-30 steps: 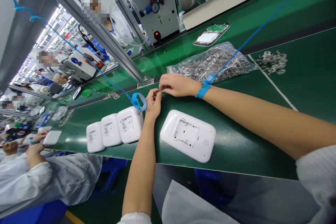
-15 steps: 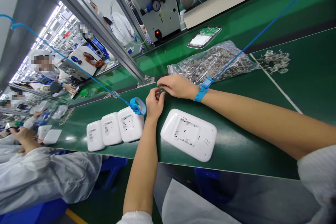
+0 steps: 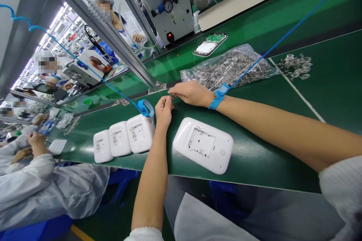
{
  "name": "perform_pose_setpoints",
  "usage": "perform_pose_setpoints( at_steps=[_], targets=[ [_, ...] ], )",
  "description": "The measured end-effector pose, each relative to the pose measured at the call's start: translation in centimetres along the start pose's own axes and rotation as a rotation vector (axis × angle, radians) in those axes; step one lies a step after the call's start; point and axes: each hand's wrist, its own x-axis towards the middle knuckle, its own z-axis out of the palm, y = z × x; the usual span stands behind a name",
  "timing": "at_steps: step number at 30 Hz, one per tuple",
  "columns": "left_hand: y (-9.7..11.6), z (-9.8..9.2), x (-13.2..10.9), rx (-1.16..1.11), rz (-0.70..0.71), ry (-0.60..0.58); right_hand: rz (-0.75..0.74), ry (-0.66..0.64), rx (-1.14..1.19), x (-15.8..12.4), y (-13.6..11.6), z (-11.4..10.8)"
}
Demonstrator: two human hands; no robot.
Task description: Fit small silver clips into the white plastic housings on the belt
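My left hand point(image 3: 164, 110) and my right hand point(image 3: 189, 92) meet fingertip to fingertip over the green belt point(image 3: 254, 150), both pinched on small metal parts point(image 3: 170, 97) between them. A blue wrist strap point(image 3: 217, 96) with a blue cord rings my right wrist. Just nearer than my hands lies a white plastic housing point(image 3: 203, 145), its recessed back facing up. Behind my right hand lies a clear bag of metal parts point(image 3: 229, 67).
Three smaller white housings point(image 3: 123, 139) stand in a row left of my left arm, a blue strap loop point(image 3: 145, 107) above them. A circuit-board tray point(image 3: 209, 44), a grey machine with a gauge point(image 3: 168, 5) and loose metal clips point(image 3: 296, 66) lie farther back. Co-workers in white coats sit at left.
The circuit-board tray has drifted left along the far belt. My left hand's fingers have closed tighter against my right fingertips. The co-worker at lower left has raised both hands.
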Motion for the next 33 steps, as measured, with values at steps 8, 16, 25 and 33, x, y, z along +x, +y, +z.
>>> perform_pose_setpoints(
  at_steps=[8, 16, 25, 33],
  targets=[
    [1.2, -0.3, 0.0, -0.217, -0.107, -0.142, -0.123, -0.132, 0.239, 1.4, 0.3, -2.4],
    [0.7, -0.3, -0.3, -0.01, 0.035, -0.164, 0.424, -0.244, 0.294, 2.8, -1.5, -3.7],
    [0.9, 0.2, -1.4, 0.669, 0.221, -0.009, 1.386, -0.357, 0.994, 2.4, -3.4, -1.7],
    [1.5, 0.2, -1.2, 0.412, 0.119, 0.132, 1.186, -0.463, 0.904, 2.2, -3.9, -1.5]
  ],
)
